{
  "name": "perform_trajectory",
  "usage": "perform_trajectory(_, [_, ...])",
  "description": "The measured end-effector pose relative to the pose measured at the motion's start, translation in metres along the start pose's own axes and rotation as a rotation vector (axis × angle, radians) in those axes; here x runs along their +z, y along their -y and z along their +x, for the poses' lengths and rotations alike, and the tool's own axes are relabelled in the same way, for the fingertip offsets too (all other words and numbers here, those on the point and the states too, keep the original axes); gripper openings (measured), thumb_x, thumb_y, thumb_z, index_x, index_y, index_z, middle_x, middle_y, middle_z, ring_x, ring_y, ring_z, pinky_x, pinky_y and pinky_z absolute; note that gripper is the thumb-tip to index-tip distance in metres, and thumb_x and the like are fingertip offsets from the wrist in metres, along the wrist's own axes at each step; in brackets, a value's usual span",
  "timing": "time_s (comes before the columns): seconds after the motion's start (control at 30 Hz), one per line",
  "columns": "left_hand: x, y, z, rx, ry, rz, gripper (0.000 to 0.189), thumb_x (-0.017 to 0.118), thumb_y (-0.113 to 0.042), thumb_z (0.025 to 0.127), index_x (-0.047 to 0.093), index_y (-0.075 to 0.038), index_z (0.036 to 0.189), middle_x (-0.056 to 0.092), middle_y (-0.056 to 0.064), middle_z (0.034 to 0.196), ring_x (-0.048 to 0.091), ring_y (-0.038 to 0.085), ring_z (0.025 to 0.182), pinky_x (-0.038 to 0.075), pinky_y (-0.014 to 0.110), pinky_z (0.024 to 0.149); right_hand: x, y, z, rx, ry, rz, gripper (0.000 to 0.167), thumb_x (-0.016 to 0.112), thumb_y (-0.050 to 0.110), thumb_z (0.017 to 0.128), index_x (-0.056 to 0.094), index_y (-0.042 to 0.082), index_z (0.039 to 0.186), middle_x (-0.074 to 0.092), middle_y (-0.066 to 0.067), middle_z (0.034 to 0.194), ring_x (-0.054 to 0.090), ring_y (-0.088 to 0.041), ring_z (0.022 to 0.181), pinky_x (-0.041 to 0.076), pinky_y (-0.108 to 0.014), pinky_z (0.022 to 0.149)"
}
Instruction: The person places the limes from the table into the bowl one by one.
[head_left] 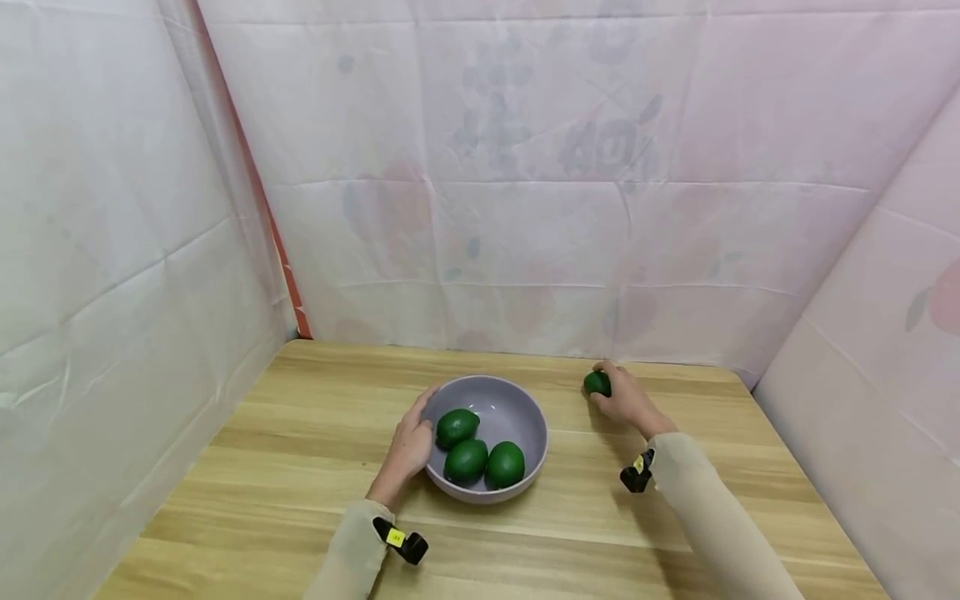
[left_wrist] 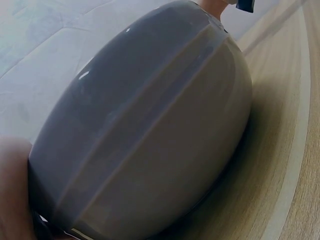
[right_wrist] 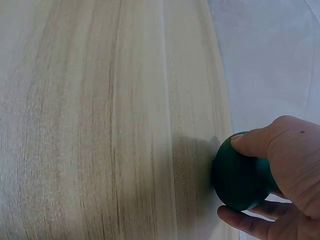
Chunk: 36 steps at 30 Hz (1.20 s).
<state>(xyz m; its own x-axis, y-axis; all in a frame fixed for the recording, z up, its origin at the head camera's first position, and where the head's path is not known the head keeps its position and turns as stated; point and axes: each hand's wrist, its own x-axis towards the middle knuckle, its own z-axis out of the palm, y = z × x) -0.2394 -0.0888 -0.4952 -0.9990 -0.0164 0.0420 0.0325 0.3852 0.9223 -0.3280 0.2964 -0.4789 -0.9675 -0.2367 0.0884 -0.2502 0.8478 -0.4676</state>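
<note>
A grey-purple bowl (head_left: 517,408) stands on the wooden table, and several dark green limes (head_left: 467,462) lie inside it, toward its left and front. My left hand (head_left: 410,442) grips the bowl's left side at the rim. In the left wrist view, the outer wall of the bowl (left_wrist: 150,120) fills most of the picture, with part of the hand at the lower left. Near the table's back edge, right of the bowl, my right hand (head_left: 624,398) holds another green lime (right_wrist: 241,175) between thumb and fingers. That lime appears close to or touching the tabletop.
The light wooden table (head_left: 300,417) reaches back to a pale printed cloth (head_left: 525,233). Cloth also hangs along the left and right sides. A red strip (head_left: 255,175) runs down the left back corner. A black wrist device (head_left: 637,472) sits on each sleeve.
</note>
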Motion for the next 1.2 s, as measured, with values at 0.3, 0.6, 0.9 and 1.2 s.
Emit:
perform_trajectory(0.3, [0.0,0.003,-0.006,-0.018,0.0,-0.003,0.066,0.032,0.0,0.095,0.038,-0.023,0.157,0.037,0.007,0.165,0.03,0.036,0.155,0.023,0.061,0.126,-0.003,0.002,0.0,0.011,-0.01,0.098,0.056,0.063,0.015,0.098,0.04,-0.005,0.146,0.054,-0.037,0.134,0.06,-0.049,0.112,0.056,-0.058,0.087])
perform_trajectory(0.6, [-0.003,0.006,-0.007,-0.019,0.005,-0.004,0.066,0.031,0.0,0.096,0.038,-0.024,0.157,0.037,0.006,0.165,0.029,0.036,0.155,0.023,0.062,0.126,-0.015,0.008,0.001,-0.033,-0.065,0.168,0.052,0.063,0.012,0.098,0.043,-0.005,0.142,0.052,-0.039,0.133,0.062,-0.05,0.108,0.058,-0.056,0.082])
perform_trajectory(0.9, [-0.004,0.005,-0.007,-0.018,-0.005,0.002,0.066,0.033,-0.001,0.095,0.039,-0.023,0.157,0.038,0.007,0.165,0.031,0.037,0.154,0.024,0.062,0.126,-0.032,0.019,0.003,-0.043,-0.1,0.184,0.053,0.065,0.016,0.097,0.044,-0.001,0.142,0.049,-0.04,0.14,0.062,-0.052,0.111,0.059,-0.056,0.085])
perform_trajectory(1.2, [-0.003,0.001,-0.004,-0.016,0.002,0.008,0.066,0.032,-0.002,0.096,0.038,-0.023,0.158,0.037,0.007,0.165,0.03,0.036,0.155,0.024,0.061,0.126,-0.048,0.046,0.009,-0.089,-0.123,0.199,0.055,0.066,0.022,0.098,0.045,0.001,0.145,0.05,-0.034,0.143,0.058,-0.051,0.119,0.057,-0.058,0.09])
